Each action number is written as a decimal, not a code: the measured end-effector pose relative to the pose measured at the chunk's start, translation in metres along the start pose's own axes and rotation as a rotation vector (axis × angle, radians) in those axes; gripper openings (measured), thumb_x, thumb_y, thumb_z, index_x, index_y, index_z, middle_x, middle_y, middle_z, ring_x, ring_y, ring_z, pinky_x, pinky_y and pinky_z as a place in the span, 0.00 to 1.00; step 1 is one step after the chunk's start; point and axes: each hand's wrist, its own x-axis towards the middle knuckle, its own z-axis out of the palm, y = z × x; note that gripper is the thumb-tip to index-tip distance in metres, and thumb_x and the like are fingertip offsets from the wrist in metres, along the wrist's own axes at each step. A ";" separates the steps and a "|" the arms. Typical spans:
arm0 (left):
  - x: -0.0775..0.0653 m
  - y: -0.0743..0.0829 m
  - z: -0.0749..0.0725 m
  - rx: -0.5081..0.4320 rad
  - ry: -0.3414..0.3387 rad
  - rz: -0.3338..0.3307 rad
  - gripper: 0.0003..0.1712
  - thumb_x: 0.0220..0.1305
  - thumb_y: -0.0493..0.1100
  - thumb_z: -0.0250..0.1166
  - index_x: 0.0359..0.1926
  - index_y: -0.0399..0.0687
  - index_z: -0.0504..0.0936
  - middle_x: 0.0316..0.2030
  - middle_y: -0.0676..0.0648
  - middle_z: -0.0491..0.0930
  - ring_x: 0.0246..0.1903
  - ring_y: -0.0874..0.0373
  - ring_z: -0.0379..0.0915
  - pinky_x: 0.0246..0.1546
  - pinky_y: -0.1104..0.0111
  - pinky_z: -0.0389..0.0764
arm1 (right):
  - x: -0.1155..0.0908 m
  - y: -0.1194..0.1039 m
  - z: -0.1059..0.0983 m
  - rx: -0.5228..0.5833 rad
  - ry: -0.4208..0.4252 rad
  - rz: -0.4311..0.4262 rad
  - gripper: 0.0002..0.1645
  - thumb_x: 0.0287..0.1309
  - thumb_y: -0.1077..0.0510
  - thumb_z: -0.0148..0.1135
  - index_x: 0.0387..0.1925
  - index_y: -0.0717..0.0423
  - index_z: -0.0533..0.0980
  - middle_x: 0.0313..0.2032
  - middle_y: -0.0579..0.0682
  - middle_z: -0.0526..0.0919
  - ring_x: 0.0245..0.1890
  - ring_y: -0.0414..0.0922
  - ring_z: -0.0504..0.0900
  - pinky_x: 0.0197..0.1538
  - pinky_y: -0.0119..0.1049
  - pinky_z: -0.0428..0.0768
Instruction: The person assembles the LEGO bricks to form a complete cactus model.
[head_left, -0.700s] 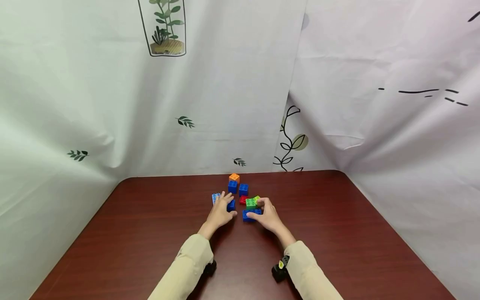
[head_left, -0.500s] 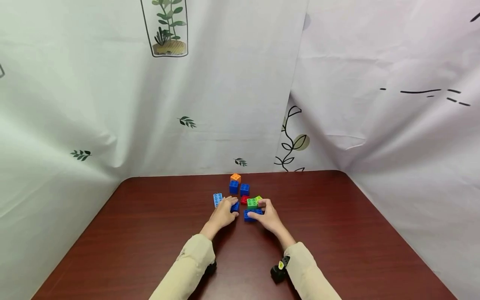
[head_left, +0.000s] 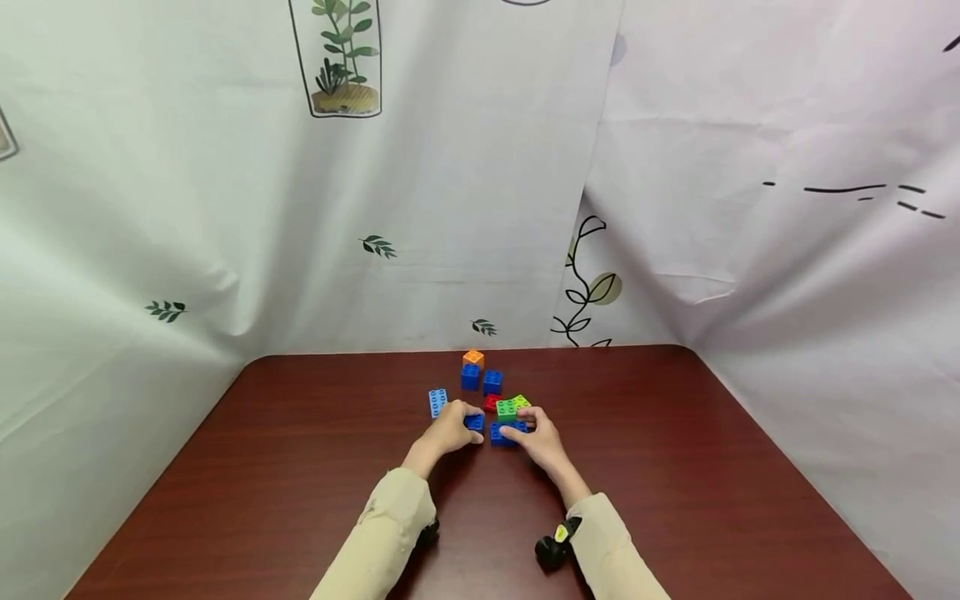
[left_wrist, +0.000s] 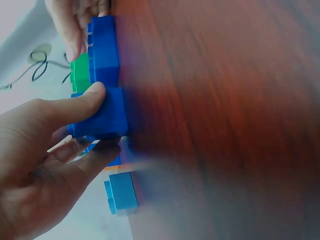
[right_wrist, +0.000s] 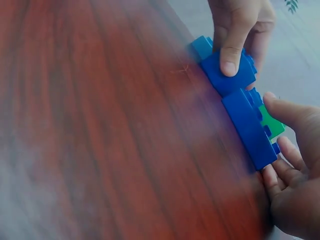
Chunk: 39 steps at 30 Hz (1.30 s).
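Two hands work at a cluster of toy bricks on a dark red wooden table (head_left: 300, 467), seen from the head view and both wrist views. The left hand (head_left: 447, 431) grips a small dark blue brick (head_left: 474, 422): its thumb presses the brick's near face and its fingers curl over the far side, as the left wrist view shows on the same brick (left_wrist: 102, 116). The right hand (head_left: 538, 437) holds a longer dark blue brick (head_left: 504, 432) by its right end, thumb on the near face and fingers curled behind it. In the right wrist view the two blue bricks sit end to end, just beside each other; whether their ends touch cannot be told. Both rest on the table near its middle, a little toward the far edge.

A green brick (head_left: 506, 408) sits on or just behind the longer blue brick; which cannot be told. A lighter green brick (head_left: 521, 402) lies just right of it, and a red brick (head_left: 491, 402) just left. A light blue brick (head_left: 437, 402) lies flat to the left of the left hand. Farther back stand two more dark blue bricks (head_left: 482, 379) side by side, with an orange brick (head_left: 473, 358) just behind the left one. Pale printed curtains (head_left: 225, 208) hang behind and beside the table.
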 end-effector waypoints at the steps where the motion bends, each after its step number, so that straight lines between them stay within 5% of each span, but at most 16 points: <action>1: -0.001 -0.001 0.000 -0.022 0.003 -0.017 0.22 0.53 0.32 0.72 0.51 0.32 0.82 0.50 0.34 0.83 0.51 0.42 0.79 0.55 0.51 0.79 | 0.000 0.001 0.001 0.002 0.000 -0.002 0.28 0.56 0.55 0.70 0.53 0.65 0.71 0.52 0.64 0.79 0.54 0.58 0.76 0.59 0.53 0.75; 6: -0.006 -0.008 0.002 -0.095 0.021 -0.051 0.21 0.53 0.36 0.73 0.50 0.38 0.83 0.49 0.36 0.83 0.45 0.47 0.79 0.51 0.53 0.81 | -0.001 0.004 0.004 -0.008 0.022 -0.034 0.26 0.55 0.57 0.70 0.51 0.65 0.71 0.49 0.64 0.81 0.51 0.56 0.77 0.57 0.52 0.76; 13: -0.013 -0.018 0.013 -0.229 0.018 0.001 0.20 0.57 0.42 0.72 0.50 0.44 0.80 0.47 0.39 0.82 0.46 0.49 0.76 0.52 0.52 0.80 | -0.001 0.004 -0.001 -0.063 0.041 -0.029 0.28 0.55 0.53 0.70 0.52 0.64 0.72 0.52 0.64 0.79 0.53 0.58 0.77 0.57 0.53 0.77; 19: -0.020 -0.025 0.019 -0.394 0.024 -0.061 0.21 0.58 0.43 0.71 0.52 0.45 0.79 0.49 0.39 0.81 0.45 0.51 0.76 0.52 0.55 0.80 | 0.000 0.004 -0.003 -0.049 -0.007 -0.004 0.29 0.55 0.51 0.71 0.52 0.64 0.72 0.52 0.64 0.78 0.50 0.57 0.78 0.55 0.52 0.78; 30: -0.033 -0.039 0.026 -0.353 0.198 -0.055 0.22 0.55 0.44 0.73 0.51 0.45 0.80 0.44 0.42 0.84 0.43 0.53 0.78 0.45 0.61 0.81 | 0.008 0.001 -0.005 -0.027 -0.134 0.053 0.27 0.53 0.51 0.72 0.49 0.62 0.75 0.50 0.60 0.78 0.50 0.53 0.76 0.55 0.50 0.77; 39: -0.030 -0.036 0.031 -0.399 0.220 -0.062 0.22 0.53 0.44 0.75 0.48 0.41 0.81 0.40 0.42 0.84 0.41 0.54 0.79 0.42 0.66 0.81 | 0.006 0.002 -0.014 -0.061 -0.137 0.074 0.28 0.48 0.60 0.75 0.51 0.64 0.76 0.54 0.62 0.76 0.47 0.52 0.77 0.51 0.48 0.80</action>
